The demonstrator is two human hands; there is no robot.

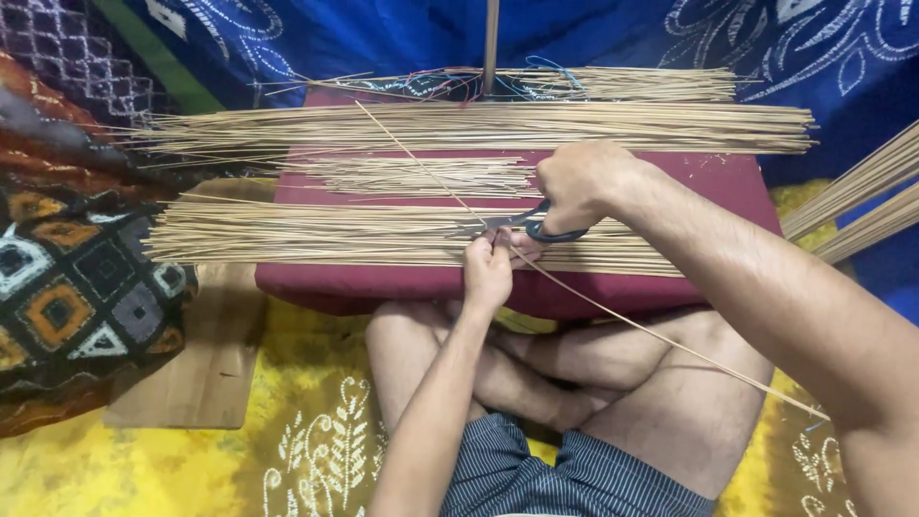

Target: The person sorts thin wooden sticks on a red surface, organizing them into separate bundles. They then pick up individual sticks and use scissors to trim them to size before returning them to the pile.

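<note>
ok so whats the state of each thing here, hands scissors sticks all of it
left hand: pinching a single thin stick
right hand: gripping the scissors
scissors: blades at the stick, open or shut unclear
thin stick: held slanted across the piles
stick bundles: lying flat in rows
maroon cushion: under the bundles

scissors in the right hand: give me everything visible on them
The scissors have dark handles with a bluish tint and grey metal blades. The right hand covers most of the handles; only the lower loop shows. The blades point left, lying low over the front bundle of thin sticks on the maroon cushion. The left hand pinches a single long stick right at them. Whether they are open is unclear.
</note>
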